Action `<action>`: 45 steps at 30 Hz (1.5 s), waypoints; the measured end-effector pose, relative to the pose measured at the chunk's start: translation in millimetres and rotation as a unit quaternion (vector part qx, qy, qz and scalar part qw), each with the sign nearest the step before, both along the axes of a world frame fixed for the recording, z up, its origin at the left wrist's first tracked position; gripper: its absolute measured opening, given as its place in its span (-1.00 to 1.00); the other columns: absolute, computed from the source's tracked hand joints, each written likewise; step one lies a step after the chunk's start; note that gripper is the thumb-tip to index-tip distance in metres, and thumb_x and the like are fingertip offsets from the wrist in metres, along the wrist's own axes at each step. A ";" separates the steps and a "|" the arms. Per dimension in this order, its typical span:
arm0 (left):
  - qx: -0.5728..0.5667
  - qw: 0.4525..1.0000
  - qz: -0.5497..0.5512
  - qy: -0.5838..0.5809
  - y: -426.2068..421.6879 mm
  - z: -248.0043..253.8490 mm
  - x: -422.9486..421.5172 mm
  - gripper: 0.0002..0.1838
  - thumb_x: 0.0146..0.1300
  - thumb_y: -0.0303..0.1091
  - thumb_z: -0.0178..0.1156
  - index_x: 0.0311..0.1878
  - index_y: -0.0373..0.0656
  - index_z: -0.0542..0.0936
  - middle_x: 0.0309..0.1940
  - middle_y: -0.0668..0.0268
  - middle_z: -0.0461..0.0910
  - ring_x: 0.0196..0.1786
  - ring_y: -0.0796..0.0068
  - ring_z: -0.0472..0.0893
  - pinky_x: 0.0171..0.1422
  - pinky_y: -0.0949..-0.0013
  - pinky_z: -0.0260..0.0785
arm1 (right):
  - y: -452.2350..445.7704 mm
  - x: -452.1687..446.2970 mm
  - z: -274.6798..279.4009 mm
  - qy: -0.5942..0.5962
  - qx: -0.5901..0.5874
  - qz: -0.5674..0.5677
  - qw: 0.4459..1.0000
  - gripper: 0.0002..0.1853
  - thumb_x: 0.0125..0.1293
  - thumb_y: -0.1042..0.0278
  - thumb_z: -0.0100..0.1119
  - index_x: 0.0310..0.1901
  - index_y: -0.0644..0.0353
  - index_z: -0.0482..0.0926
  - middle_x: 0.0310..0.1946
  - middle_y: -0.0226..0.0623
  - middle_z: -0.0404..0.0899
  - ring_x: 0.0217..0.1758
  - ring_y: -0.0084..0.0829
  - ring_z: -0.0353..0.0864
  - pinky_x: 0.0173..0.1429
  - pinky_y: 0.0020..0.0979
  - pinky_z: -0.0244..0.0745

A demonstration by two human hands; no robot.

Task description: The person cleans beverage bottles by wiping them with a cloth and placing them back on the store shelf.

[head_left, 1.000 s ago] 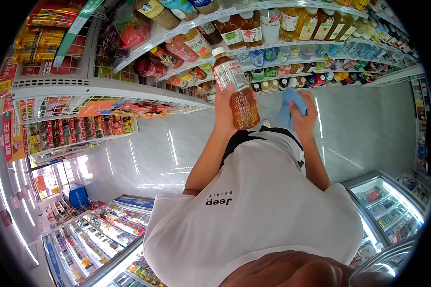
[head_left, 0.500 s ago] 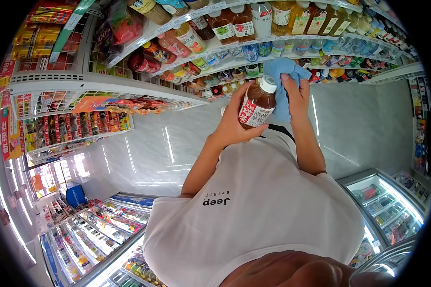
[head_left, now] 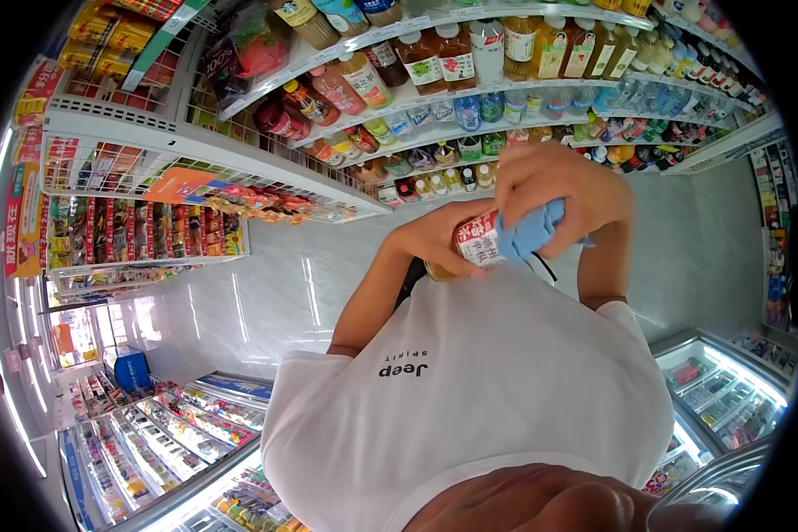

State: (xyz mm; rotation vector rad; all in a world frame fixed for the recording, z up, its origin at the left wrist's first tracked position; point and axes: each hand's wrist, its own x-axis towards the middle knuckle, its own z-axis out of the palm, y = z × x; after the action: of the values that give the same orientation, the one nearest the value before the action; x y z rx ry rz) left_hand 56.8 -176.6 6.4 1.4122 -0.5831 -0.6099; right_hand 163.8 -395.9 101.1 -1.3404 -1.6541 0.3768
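In front of my white shirt (head_left: pixel 505 363), a drink bottle (head_left: pixel 475 244) with a red and white label lies tilted sideways, its top end toward the right. My left hand (head_left: pixel 443 235) is closed around its body and lower end. Bunched over the neck and cap end is a light blue cloth (head_left: pixel 532 234), which my right hand (head_left: pixel 572 191) grips from above. The cap is hidden under the cloth and fingers.
Ahead stands a curved shelf (head_left: pixel 496 86) with rows of drink bottles. To the left are a wire rack (head_left: pixel 195 146) and snack shelves. Lit refrigerated cases (head_left: pixel 164 443) stand at the lower left, and another cooler (head_left: pixel 723 386) at the lower right. Grey floor (head_left: pixel 266 275) lies between.
The bottle has gone from nearly upright to tilted, and sits lower. My right hand has moved the cloth from beside the bottle onto its cap end.
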 end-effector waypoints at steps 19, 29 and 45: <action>-0.397 0.826 0.327 0.231 3.3 -2.8 -83.6 -0.38 0.49 0.06 -0.08 0.35 -0.27 0.36 -0.01 -0.07 0.63 -0.05 0.06 0.71 0.04 0.08 0.62 | 4.9 -131.9 -105.4 0.419 -0.015 -0.477 0.772 -0.59 0.27 0.40 0.33 0.15 0.26 0.60 -0.02 -0.35 0.65 -0.02 -0.54 0.58 0.16 -0.47 0.46; -0.160 0.837 0.524 -0.009 -13.9 -20.2 -28.4 -0.22 0.47 -0.29 0.20 0.57 -0.21 0.00 0.32 0.18 0.39 0.31 0.40 0.47 0.35 0.32 0.38 | 12.7 -88.3 -96.5 0.262 -0.143 -0.382 0.874 -0.27 0.14 0.29 0.47 0.39 0.07 0.47 -0.08 -0.35 0.58 -0.03 -0.53 0.51 0.14 -0.42 0.45; 0.013 0.867 0.491 -0.087 -12.9 -56.5 93.8 -0.30 0.00 -0.34 0.53 0.21 -0.28 0.46 0.05 0.17 0.47 0.11 0.31 0.54 0.23 0.30 0.42 | 22.8 37.5 -160.0 0.181 -0.202 -0.360 0.892 -0.22 0.17 0.06 0.47 0.35 0.28 0.41 0.05 -0.04 0.66 0.08 -0.27 0.66 0.20 -0.29 0.50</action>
State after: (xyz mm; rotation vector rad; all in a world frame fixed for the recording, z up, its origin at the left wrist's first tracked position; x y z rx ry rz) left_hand 150.6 -189.5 -50.0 1.5761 0.0627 0.3348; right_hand 201.3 -373.1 -58.9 -1.9419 -0.7025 0.4940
